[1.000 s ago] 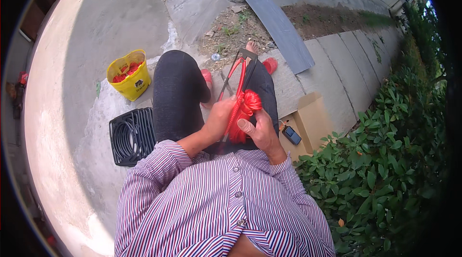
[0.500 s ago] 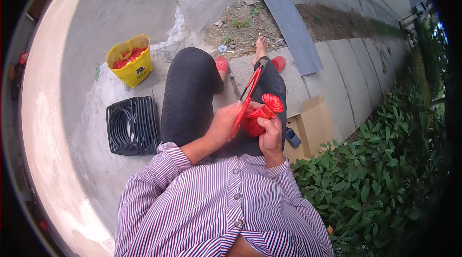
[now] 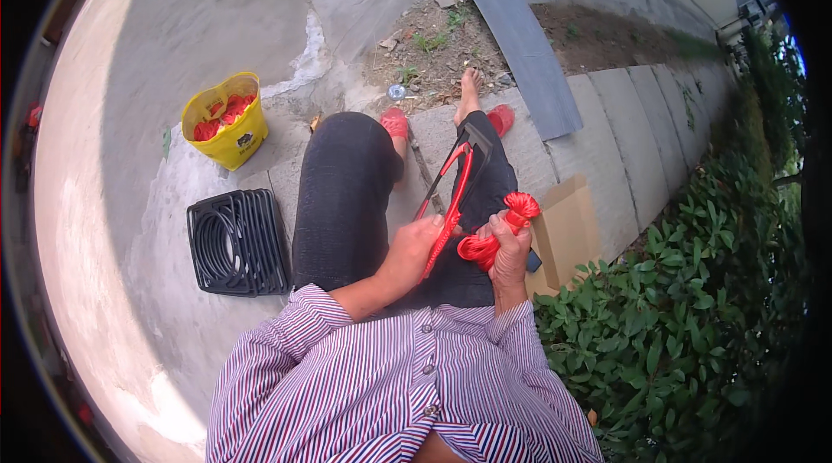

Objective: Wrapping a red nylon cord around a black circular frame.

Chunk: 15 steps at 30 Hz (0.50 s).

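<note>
My left hand (image 3: 411,248) is closed on the near end of a thin black frame (image 3: 479,147), which stretches away over my right thigh. Red cord (image 3: 459,194) runs along part of this frame, seemingly wrapped around it; my fingers cover some of it. To its right, my right hand (image 3: 511,257) grips a bundle of red cord (image 3: 523,206) around its middle. One looped end sticks out above the fist and another bulges out on its left side. The bundle and the frame are a small gap apart.
A stack of black square frames (image 3: 236,242) with round openings lies on the concrete at my left. Beyond it stands a yellow bag (image 3: 230,147) with red cord bundles. At right are an open cardboard box (image 3: 568,229), a dark device (image 3: 533,261) and green bushes (image 3: 659,333).
My right hand has moved right and slightly down with the red bundle, away from the frame. My left hand and the frame have shifted slightly right, and the frame's far end has dropped lower.
</note>
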{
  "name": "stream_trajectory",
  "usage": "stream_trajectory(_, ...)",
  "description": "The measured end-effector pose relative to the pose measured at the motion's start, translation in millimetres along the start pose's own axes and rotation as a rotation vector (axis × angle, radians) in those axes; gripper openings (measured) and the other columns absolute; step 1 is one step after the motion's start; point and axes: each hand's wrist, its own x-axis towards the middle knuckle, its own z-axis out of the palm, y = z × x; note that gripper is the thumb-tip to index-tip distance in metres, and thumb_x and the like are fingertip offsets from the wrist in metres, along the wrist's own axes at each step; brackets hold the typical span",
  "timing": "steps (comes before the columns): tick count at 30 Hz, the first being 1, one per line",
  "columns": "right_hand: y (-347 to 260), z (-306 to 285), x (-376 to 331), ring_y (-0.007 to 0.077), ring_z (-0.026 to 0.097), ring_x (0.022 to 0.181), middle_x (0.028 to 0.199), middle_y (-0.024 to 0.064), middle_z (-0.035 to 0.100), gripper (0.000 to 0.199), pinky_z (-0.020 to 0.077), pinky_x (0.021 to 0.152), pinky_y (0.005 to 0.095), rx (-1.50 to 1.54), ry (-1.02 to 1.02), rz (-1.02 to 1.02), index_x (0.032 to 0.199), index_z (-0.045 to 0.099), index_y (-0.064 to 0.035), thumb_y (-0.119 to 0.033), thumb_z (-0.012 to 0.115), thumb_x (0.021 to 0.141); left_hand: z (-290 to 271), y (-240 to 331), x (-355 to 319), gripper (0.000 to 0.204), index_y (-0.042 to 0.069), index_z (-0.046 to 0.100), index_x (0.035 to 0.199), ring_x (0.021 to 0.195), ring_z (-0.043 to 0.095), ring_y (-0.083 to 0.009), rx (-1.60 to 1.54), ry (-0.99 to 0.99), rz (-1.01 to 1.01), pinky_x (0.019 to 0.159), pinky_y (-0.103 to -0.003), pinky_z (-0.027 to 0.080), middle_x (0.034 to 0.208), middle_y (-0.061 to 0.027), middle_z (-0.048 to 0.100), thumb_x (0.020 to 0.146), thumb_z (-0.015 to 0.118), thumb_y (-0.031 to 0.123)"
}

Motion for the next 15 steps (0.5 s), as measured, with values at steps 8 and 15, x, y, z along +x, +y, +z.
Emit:
stream_trajectory(8, 8, -16, 19, 0.013, 0.056, 0.058, 0.068, 0.0036, 0.056, 0.006, 0.0493, 0.058, 0.0276, -0.167, 0.189, -0.015, 0.084, 0.056, -0.0036, -0.001, 0.061, 0.081, -3, -11, 21, 0.044, 0.0, 0.064, 0.101, 0.045, 0.043, -0.005, -0.081, 0.006, -0.08, 0.041, -0.022, 0.035, 0.058, 0.0036, 0.046, 0.102, 0.038, 0.035)
stream_trajectory(15, 8, -24, 3, 0.0154, 0.054, 0.058, 0.066, 0.0046, 0.054, 0.006, 0.0494, 0.058, 0.0322, 0.009, 0.131, 0.002, 0.084, 0.054, -0.0046, -0.002, 0.058, 0.08, 1, -9, 18, 0.05, 0.001, 0.063, 0.1, 0.037, 0.038, -0.0077, -0.066, 0.001, -0.149, 0.038, -0.023, 0.03, 0.049, 0.0014, 0.042, 0.102, 0.033, 0.041)
